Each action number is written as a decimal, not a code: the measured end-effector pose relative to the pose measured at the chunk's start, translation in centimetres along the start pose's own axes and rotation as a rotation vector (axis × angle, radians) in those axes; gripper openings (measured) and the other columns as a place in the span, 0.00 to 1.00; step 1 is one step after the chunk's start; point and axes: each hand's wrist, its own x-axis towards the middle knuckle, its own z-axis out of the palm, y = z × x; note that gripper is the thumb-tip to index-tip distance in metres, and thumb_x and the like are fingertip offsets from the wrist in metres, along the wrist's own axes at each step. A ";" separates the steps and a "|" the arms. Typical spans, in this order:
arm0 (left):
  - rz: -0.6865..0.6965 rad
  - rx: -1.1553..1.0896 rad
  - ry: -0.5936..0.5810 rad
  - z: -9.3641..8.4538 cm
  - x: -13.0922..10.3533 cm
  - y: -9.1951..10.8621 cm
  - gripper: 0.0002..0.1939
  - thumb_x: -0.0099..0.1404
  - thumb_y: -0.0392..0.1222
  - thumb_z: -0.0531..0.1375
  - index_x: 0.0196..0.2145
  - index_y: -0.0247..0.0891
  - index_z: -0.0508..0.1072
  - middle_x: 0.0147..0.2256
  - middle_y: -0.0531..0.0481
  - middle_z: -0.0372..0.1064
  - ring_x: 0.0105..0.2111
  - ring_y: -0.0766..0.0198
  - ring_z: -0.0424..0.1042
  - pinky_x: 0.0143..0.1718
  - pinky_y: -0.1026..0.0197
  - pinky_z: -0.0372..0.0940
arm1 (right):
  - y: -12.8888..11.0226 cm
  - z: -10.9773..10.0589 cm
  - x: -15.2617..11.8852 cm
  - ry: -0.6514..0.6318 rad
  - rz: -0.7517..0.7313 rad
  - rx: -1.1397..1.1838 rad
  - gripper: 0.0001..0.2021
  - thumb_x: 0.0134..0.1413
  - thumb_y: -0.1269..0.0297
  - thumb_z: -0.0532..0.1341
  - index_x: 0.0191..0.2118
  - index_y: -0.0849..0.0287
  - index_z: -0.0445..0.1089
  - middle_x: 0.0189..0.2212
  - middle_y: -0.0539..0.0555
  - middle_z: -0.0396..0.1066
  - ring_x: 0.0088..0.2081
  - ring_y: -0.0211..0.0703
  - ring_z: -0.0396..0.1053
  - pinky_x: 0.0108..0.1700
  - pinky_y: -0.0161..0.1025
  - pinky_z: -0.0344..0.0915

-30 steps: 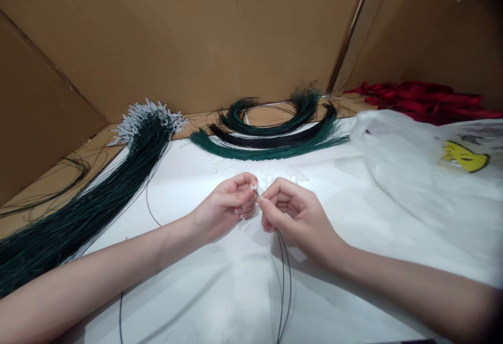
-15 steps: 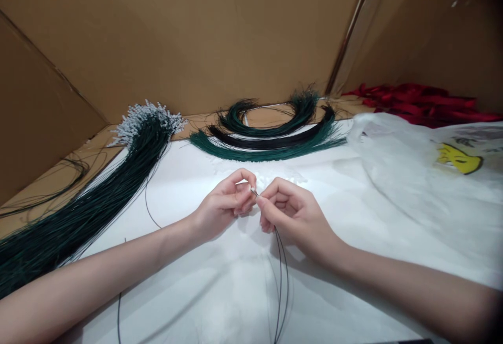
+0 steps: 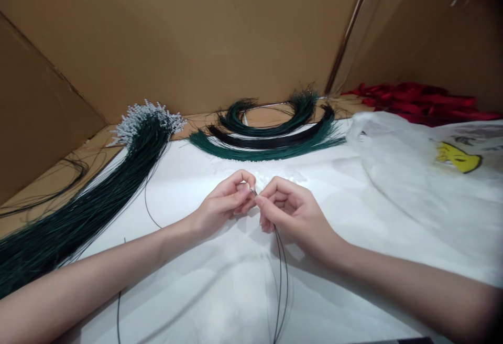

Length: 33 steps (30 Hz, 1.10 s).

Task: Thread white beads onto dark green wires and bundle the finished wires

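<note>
Over the white sheet, my left hand (image 3: 231,197) and my right hand (image 3: 288,207) meet, nearly touching at the fingertips. My right hand is closed, with thumb and forefinger pinched on thin dark strands (image 3: 280,265), which hang down toward the front edge. The short strand ends poke out from that pinch toward my left fingers. My left thumb and forefinger are pinched together at those ends; a tiny white piece there is mostly hidden. Small white beads (image 3: 263,179) lie on the sheet just behind my hands.
A thick bundle of dark green strands (image 3: 118,192) with white beaded tips (image 3: 147,118) lies at left. Behind, curved bundles of green and black strands (image 3: 267,147) rest by the cardboard wall (image 3: 204,34). Red ribbons (image 3: 420,103) and a clear plastic bag (image 3: 408,176) lie at right.
Almost nothing differs. My left fingers have closed slightly more over the strand ends, and the white piece seen there before is now mostly covered.
</note>
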 end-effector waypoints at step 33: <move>-0.030 -0.048 -0.053 0.0 0.1 0.1 0.08 0.69 0.45 0.53 0.35 0.39 0.63 0.21 0.56 0.50 0.23 0.65 0.55 0.33 0.58 0.59 | 0.0 0.1 0.1 -0.034 0.003 -0.006 0.07 0.60 0.67 0.61 0.30 0.61 0.68 0.21 0.46 0.69 0.23 0.30 0.66 0.28 0.29 0.65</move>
